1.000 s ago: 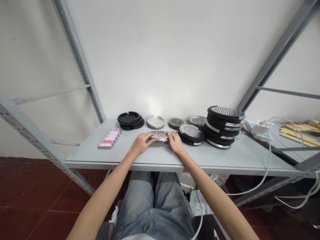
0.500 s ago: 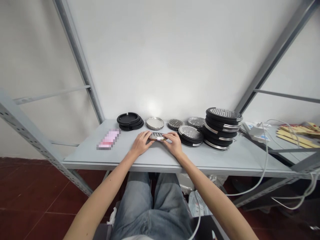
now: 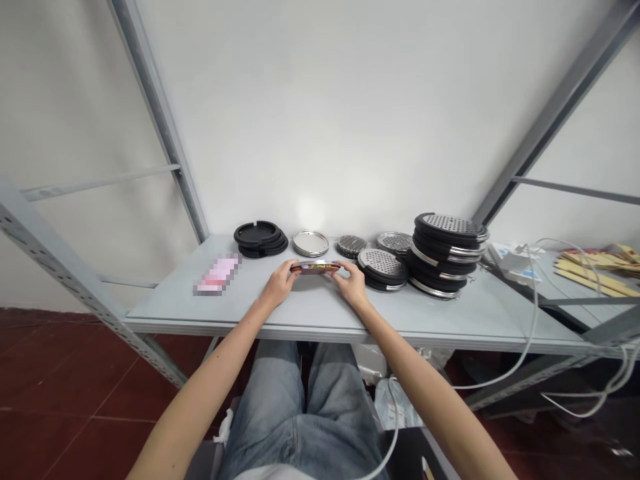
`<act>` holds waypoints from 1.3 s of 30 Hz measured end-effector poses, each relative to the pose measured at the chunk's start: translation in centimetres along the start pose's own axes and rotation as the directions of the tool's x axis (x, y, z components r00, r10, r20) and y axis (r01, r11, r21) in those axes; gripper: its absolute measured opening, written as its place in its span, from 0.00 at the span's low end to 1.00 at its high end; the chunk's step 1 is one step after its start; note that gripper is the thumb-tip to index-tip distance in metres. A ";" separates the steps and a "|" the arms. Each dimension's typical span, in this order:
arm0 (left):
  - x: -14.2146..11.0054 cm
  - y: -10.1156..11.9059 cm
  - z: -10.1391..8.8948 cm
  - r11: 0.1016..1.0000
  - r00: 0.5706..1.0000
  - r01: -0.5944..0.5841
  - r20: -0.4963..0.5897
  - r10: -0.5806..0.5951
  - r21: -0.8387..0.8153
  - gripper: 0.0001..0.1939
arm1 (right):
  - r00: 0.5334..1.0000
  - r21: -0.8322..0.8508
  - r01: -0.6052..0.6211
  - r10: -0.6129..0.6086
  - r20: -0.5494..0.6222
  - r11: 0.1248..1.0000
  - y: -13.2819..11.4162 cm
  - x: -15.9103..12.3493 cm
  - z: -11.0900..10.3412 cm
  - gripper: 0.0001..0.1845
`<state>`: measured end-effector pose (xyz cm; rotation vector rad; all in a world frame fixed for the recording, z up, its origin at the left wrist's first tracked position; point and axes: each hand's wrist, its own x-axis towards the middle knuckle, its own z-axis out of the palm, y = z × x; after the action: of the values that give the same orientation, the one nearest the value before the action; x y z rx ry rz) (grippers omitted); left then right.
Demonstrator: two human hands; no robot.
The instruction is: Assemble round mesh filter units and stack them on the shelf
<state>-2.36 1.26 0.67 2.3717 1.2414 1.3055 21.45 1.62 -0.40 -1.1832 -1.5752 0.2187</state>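
Between my two hands is a round metal grater disc (image 3: pixel 314 268), tilted so its shiny edge faces me. Dark red and yellow patches, perhaps reflections, show along it. My left hand (image 3: pixel 278 283) grips its left side with thumb and fingers. My right hand (image 3: pixel 352 283) holds the opposite side the same way. Behind the disc lie stacked shiny metal rings or plates (image 3: pixel 311 243) and, to their right, several small grater discs (image 3: pixel 351 246). A short stack of black-rimmed graters (image 3: pixel 383 268) sits close by my right hand.
Black plastic rings (image 3: pixel 259 239) are piled at the back left, near a blurred pink object (image 3: pixel 218 273). A tall stack of black-rimmed graters (image 3: pixel 445 257) stands right, beside a metal-rimmed grater stack (image 3: pixel 395 241). A white cable (image 3: pixel 533 320) hangs over the table's (image 3: pixel 240 300) right side.
Both hands have tipped the grater disc up, so its holed top no longer shows and its edge faces me. My left hand has shifted slightly left, my right slightly right.
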 end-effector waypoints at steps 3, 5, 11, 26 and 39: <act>0.0 -0.4 0.3 0.997 0.998 0.057 -0.040 -0.055 0.048 0.18 | 0.999 -0.024 0.047 -0.048 -0.022 0.999 -0.5 -0.3 -0.3 0.15; 0.0 -0.5 0.4 0.993 0.996 0.063 -0.062 -0.057 0.098 0.20 | 0.993 -0.064 0.120 -0.121 -0.012 0.991 -1.0 -0.5 -0.4 0.12; -0.2 0.3 0.0 0.970 0.992 -0.125 0.045 0.118 0.207 0.32 | 0.933 -0.233 0.348 -0.311 0.182 0.908 -1.9 -0.9 -0.2 0.06; -0.1 0.1 -0.4 0.972 0.967 -0.230 -0.099 0.234 0.049 0.14 | 0.986 0.055 0.155 -0.158 0.048 0.986 0.3 -0.1 0.5 0.23; -0.2 -0.9 0.3 0.993 0.997 -0.022 -0.069 0.030 0.119 0.21 | 0.973 0.089 0.226 -0.220 -0.070 0.970 -0.4 -0.1 -0.1 0.07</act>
<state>-2.74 1.81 -0.09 2.4487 1.3480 1.3714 21.32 1.31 -0.21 -0.9215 -1.6124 0.1098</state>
